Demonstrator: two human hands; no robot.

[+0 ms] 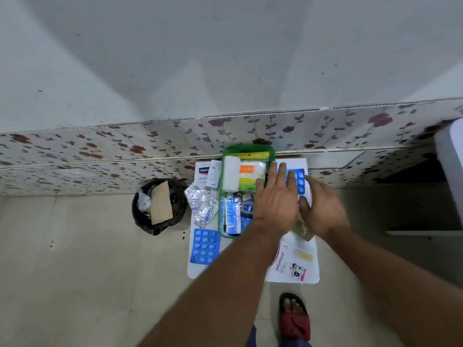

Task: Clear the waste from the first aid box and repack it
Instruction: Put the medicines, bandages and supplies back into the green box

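Observation:
A green first aid box (221, 196) stands open on a small white table (200, 267) against the wall. Inside it lie a white bandage roll (231, 175), a cotton swab pack (250, 175) and a blue-and-white tube carton (233, 216). My left hand (275, 196) hovers flat over the box's right side with fingers spread. Blurred beside it, my right hand (323, 209) sits over the table's right part. A blue pill strip (299, 180) shows past my fingers. Whether either hand touches anything is hidden.
A black-lined waste bin (157, 206) holding a brown card and wrappers stands on the floor left of the table. On the table lie a crumpled foil strip (201, 205), a blue blister pack (205, 246), plaster packets (208, 175) and a washproof plaster sachet (290, 261). My sandalled foot (294, 316) is below.

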